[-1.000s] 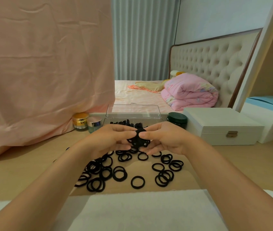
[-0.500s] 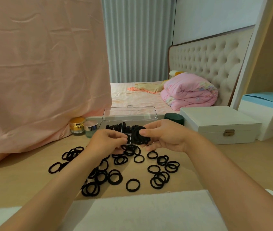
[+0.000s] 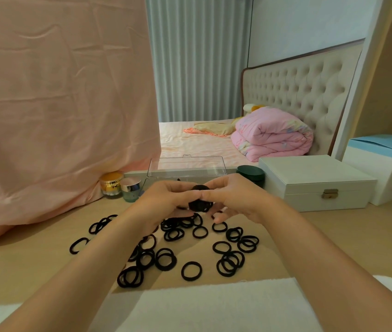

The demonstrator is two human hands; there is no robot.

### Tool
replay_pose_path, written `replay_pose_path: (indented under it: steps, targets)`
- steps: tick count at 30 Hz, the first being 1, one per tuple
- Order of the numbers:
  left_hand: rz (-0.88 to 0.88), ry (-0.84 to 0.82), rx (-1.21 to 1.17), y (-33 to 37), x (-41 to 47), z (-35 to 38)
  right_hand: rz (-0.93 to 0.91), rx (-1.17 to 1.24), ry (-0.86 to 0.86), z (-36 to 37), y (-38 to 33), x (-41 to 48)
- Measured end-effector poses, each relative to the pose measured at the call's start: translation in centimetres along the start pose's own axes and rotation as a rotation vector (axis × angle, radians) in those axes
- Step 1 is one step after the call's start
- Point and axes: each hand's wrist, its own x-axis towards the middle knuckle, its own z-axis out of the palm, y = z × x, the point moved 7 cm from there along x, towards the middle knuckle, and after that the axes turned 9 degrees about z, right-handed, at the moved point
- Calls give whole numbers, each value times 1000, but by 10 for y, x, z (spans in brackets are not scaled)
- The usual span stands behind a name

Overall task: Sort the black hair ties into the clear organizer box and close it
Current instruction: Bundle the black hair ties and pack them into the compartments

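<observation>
The left hand [image 3: 166, 200] and the right hand [image 3: 235, 200] meet fingertip to fingertip at the centre of the frame. Both pinch one bundle of black hair ties [image 3: 199, 205], held just above the tabletop [image 3: 34, 264]. Directly behind the hands stands the clear organizer box [image 3: 186, 167] with its lid raised upright; the hands hide most of its compartments. Loose hair ties [image 3: 191, 271] lie scattered across the lower middle of the frame, some single, some overlapping in small heaps.

Left of the box sit a gold jar [image 3: 111, 185] and a silver-lidded jar [image 3: 131, 189] (any print on them is too small to read). To its right is a dark green jar [image 3: 250, 174]. Further right stands a white case [image 3: 314, 183] with a metal clasp [image 3: 329, 194], then a white and blue carton [image 3: 386, 164] at the right edge. A pink cloth [image 3: 58, 104] fills the upper left, and a white cloth [image 3: 214, 305] runs along the bottom edge.
</observation>
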Motion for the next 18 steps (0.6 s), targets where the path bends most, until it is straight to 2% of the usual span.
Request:
replay_pose_path:
  steps: [2,5,8,11,14,18]
  targets:
    - [26,-38,32,6,7,0,-38,-21,43,-4,-2,2]
    - [57,-78,35,15,20,1,-94,129,90,-8,-6,4]
    - [141,-21,134,23,38,-2,-141,155,259,-20,-6,5]
    - [236,51,254,26,54,-9,-136,201,353,-32,-2,9]
    - [287,103,570,19,65,-22,-81,253,405,-44,3,17]
    - [294,-45,926,-9,72,-20,-18,158,455,-48,2,38]
